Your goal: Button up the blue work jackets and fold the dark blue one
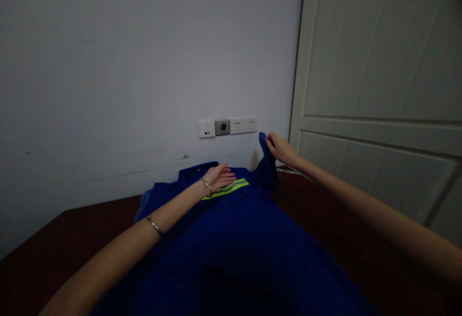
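Note:
A dark blue work shirt point(231, 239) with a yellow-green and grey reflective stripe across its chest lies spread out, its collar toward the wall. Over the chest, beside the stripe, my left hand point(218, 176) is open with the fingers stretched out and the palm partly turned up. Whether it touches the cloth, I cannot tell. At the far right of the shirt, my right hand point(279, 147) pinches the edge of a sleeve point(266, 164) and holds it lifted off the surface. The near end of the shirt is dark and blurred.
The shirt lies on a dark red-brown surface point(46, 239) that meets a white wall point(126, 65). Sockets point(243, 125) and a metal-framed plate point(222, 127) sit low on the wall. To the right stands a pale panelled door point(361, 65).

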The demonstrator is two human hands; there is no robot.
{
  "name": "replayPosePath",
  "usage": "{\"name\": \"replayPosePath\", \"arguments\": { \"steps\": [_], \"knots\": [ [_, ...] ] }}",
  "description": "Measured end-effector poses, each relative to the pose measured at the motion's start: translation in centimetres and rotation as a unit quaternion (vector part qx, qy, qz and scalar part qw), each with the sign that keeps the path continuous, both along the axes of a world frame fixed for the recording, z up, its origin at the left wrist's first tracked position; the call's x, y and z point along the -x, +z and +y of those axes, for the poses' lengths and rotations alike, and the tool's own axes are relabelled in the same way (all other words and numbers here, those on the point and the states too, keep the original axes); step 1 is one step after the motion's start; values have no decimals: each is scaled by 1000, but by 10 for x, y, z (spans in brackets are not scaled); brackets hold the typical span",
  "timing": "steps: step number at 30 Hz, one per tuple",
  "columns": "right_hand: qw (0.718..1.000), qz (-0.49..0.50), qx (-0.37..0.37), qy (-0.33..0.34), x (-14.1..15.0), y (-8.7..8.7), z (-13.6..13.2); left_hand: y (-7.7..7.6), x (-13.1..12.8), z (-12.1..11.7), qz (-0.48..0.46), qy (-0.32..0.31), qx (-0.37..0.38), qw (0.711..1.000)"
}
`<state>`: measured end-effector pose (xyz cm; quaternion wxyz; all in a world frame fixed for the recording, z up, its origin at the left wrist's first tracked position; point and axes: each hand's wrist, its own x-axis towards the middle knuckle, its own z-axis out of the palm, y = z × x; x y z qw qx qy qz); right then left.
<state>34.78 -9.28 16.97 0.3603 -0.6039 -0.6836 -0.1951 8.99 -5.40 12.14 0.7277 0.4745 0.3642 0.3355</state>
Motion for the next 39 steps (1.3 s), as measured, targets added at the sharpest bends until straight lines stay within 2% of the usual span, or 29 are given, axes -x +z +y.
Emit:
{"name": "replayPosePath", "arguments": {
  "steps": [6,8,10,13,15,18,20,22,24,26,30,32,33,39],
  "knots": [
    [989,-71,62,112,65,-14,-28,7,-20,-8,-48,35,-5,998],
    [981,-108,92,131,83,-23,-38,3,-23,-12,-58,36,3,998],
    [972,-143,114,149,96,-32,-46,-5,-25,-14,-64,63,-7,996],
    [959,-170,123,188,108,-40,-54,-23,-26,-14,-53,128,-29,990],
    [949,-170,126,235,109,-43,-57,-33,-25,-13,-37,150,-33,987],
    [942,-109,130,291,99,-45,-54,-41,-20,-12,-34,161,-43,985],
    [951,-19,130,280,86,-51,-43,-42,-15,-14,-44,161,-47,985],
    [961,83,134,226,69,-62,-28,-43,-10,-17,-49,159,-48,985],
    [955,180,175,160,53,-77,-11,-44,-5,-20,-45,157,-46,985],
    [920,277,251,117,42,-91,1,-45,0,-22,-39,152,-48,986],
    [823,446,343,80,36,-104,8,-48,7,-23,-28,149,-49,987],
    [789,485,369,76,38,-106,6,-49,10,-22,-25,148,-47,988],
    [783,489,378,73,40,-107,4,-50,11,-22,-24,147,-47,988],
    [807,430,401,59,44,-125,0,-56,16,-21,-23,147,-46,988]
  ]
}}
